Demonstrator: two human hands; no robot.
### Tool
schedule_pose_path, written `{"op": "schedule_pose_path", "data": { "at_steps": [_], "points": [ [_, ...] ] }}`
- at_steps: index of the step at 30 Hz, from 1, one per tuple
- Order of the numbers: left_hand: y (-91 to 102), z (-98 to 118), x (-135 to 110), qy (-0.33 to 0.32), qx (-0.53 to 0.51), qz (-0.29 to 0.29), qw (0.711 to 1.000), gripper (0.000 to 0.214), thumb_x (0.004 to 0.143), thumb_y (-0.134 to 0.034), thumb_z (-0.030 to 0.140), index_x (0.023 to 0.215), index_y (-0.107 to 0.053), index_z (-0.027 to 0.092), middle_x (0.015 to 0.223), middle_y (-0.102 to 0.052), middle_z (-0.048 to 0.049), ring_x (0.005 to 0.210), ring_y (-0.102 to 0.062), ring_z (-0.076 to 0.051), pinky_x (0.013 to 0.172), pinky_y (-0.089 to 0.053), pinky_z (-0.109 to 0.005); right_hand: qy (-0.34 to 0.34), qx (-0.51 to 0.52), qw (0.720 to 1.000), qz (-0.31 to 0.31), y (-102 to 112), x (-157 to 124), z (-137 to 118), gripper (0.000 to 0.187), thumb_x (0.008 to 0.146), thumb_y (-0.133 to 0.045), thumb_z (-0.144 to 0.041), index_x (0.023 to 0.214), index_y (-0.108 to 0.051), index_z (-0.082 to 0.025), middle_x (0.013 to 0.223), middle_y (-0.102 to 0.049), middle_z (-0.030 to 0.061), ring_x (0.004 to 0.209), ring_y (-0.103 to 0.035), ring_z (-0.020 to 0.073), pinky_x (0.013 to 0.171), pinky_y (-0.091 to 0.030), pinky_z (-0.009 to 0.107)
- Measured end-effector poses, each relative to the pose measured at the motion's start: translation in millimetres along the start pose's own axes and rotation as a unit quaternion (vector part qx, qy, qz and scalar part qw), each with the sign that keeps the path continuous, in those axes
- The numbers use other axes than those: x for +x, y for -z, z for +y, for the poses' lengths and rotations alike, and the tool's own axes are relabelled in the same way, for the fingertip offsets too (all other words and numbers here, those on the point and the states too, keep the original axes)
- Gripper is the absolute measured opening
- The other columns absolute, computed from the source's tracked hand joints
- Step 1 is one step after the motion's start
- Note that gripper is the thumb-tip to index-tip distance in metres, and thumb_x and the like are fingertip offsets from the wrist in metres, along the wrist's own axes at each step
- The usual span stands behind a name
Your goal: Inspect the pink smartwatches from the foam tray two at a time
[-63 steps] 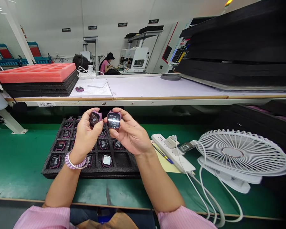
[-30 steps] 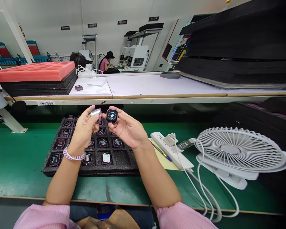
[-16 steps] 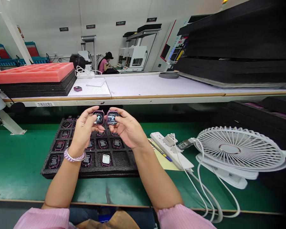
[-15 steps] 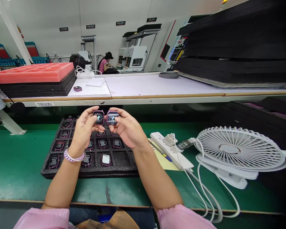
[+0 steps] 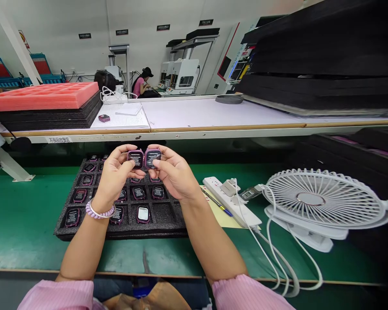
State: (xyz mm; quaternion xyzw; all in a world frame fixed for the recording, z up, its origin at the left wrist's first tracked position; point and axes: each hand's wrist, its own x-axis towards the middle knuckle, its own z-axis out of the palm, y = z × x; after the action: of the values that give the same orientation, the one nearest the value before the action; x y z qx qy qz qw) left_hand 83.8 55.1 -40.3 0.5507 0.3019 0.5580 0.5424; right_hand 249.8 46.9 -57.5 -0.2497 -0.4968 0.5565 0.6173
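Observation:
Between the fingers and thumb of my left hand [image 5: 118, 168] is a purple-cased smartwatch [image 5: 135, 157] without a strap, its lit screen facing me. My right hand [image 5: 172, 168] grips a second smartwatch [image 5: 153, 156] of the same kind, close against the first. Each thumb rests on the lower part of a screen, where lines of white text show on black. Under my hands lies a black foam tray [image 5: 126, 231] with several similar watches in its pockets. One watch in the tray [image 5: 143, 214] has a white screen. My hands and wrists hide part of the tray.
At right, a white power strip [image 5: 220, 189] with plugs and cables lies beside a pen [image 5: 222, 206] and a white fan [image 5: 310, 199]. A shelf [image 5: 194, 118] crosses ahead, bearing pink foam [image 5: 45, 97] and stacked black foam [image 5: 317, 64]. A person [image 5: 142, 84] sits beyond.
Both screens have switched from a watch-face-like picture to lines of text. The two watches have come slightly closer together, still in my hands. The view has shifted slightly.

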Motion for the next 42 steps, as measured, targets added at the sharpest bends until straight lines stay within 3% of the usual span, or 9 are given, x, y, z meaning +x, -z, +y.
{"op": "schedule_pose_path", "data": {
  "at_steps": [20,29,36,42],
  "points": [
    [1.8,0.9,-1.7,-0.009,0.004,-0.014,1.000,0.042,0.075,-0.073,0.025,0.114,-0.058,0.018,0.096,-0.068,0.0001,0.059,-0.073,-0.011,0.059,-0.066,-0.021,0.029,-0.050,0.998,-0.011,-2.6,-5.5,-2.5,0.047,0.077,-0.079,-0.025,0.121,-0.062,-0.021,0.101,-0.066,0.0021,0.061,-0.055,0.0094,0.058,-0.049,0.026],
    [2.0,-2.5,-0.6,-0.019,-0.010,-0.041,0.999,0.050,0.070,-0.074,0.016,0.118,-0.058,0.020,0.109,-0.069,-0.0014,0.065,-0.074,-0.010,0.068,-0.069,-0.023,0.049,-0.061,0.997,0.002,-2.4,-4.9,-0.8,0.051,0.071,-0.079,-0.018,0.119,-0.063,-0.023,0.106,-0.064,0.0025,0.069,-0.054,0.0110,0.061,-0.052,0.024],
    [2.4,0.6,-1.6,0.005,-0.028,-0.030,0.999,0.035,0.084,-0.070,0.036,0.113,-0.062,0.018,0.097,-0.070,-0.0010,0.060,-0.075,-0.014,0.058,-0.067,-0.024,0.038,-0.013,0.999,0.030,-3.3,-0.5,4.3,0.037,0.086,-0.081,-0.047,0.108,-0.068,-0.021,0.093,-0.061,0.0026,0.066,-0.050,0.0117,0.049,-0.044,0.022],
    [2.3,1.3,-2.4,0.006,-0.017,-0.033,0.999,0.039,0.077,-0.069,0.029,0.114,-0.062,0.018,0.099,-0.070,-0.0011,0.060,-0.075,-0.014,0.059,-0.067,-0.024,0.038,-0.022,0.998,0.034,-3.4,-0.7,4.1,0.040,0.080,-0.085,-0.042,0.109,-0.067,-0.021,0.092,-0.062,0.0014,0.063,-0.050,0.0103,0.049,-0.044,0.022]
  ]
}}
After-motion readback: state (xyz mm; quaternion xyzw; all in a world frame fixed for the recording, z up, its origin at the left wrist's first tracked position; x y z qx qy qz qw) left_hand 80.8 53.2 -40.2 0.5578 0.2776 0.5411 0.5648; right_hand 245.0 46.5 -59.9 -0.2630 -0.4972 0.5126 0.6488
